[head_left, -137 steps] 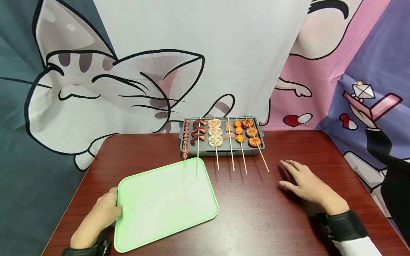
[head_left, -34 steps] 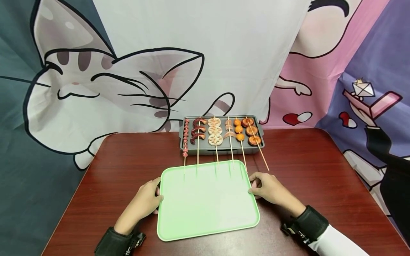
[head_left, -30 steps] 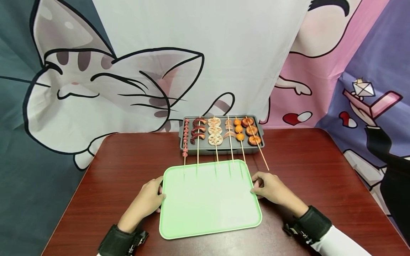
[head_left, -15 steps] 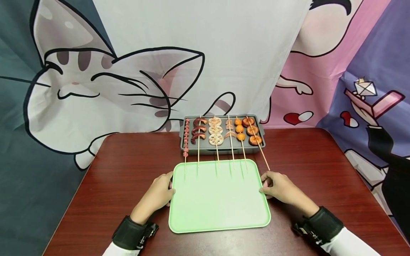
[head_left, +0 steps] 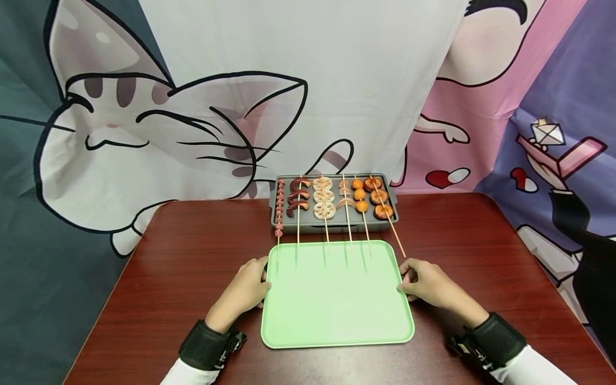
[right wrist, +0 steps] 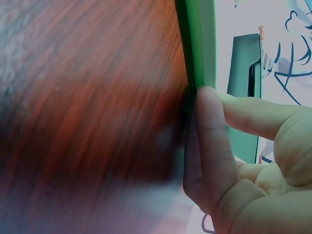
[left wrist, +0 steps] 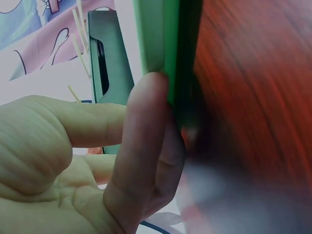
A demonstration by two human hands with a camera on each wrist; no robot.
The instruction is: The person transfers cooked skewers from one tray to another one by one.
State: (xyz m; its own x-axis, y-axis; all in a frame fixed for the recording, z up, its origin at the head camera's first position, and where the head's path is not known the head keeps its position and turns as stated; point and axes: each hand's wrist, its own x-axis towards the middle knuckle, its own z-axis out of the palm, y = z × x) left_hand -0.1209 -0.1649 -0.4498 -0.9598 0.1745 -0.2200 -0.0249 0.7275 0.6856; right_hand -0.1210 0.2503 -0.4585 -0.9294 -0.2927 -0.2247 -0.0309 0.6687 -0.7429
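1. The left hand [head_left: 245, 291] grips the left edge of the green tray [head_left: 337, 299], fingers curled against the rim; in the left wrist view a fingertip [left wrist: 148, 102] presses on that rim, which looks thin, smooth and like plastic.
2. The right hand [head_left: 428, 280] holds the opposite, right edge in the same way; the right wrist view shows a finger [right wrist: 209, 126] laid along the rim of the green tray [right wrist: 200, 44], the thumb above it; both wrists wear black bands.
3. The green tray lies flat between the two hands, near the front middle of the surface [head_left: 192, 251]; it is a rounded-corner rectangle with a low raised lip; its slightly longer axis seems to run left to right, its far edge facing the grill pan.
4. The surface is dark red-brown with a glossy wood grain.
5. Just beyond the tray stands a grey rectangular grill pan [head_left: 274, 211] with side handles, its long axis also left to right; six skewers [head_left: 327, 235] lie across it side by side, food at the far end, thin wooden sticks pointing toward the person; several stick tips reach over the tray's far edge.
6. The food includes round holed lotus-root slices [head_left: 323, 197], dark curved pieces [head_left: 298, 195], orange balls [head_left: 359, 195] and brown discs [head_left: 379, 198].
7. Behind hangs a cloth backdrop [head_left: 192, 107] printed with a cartoon cat.
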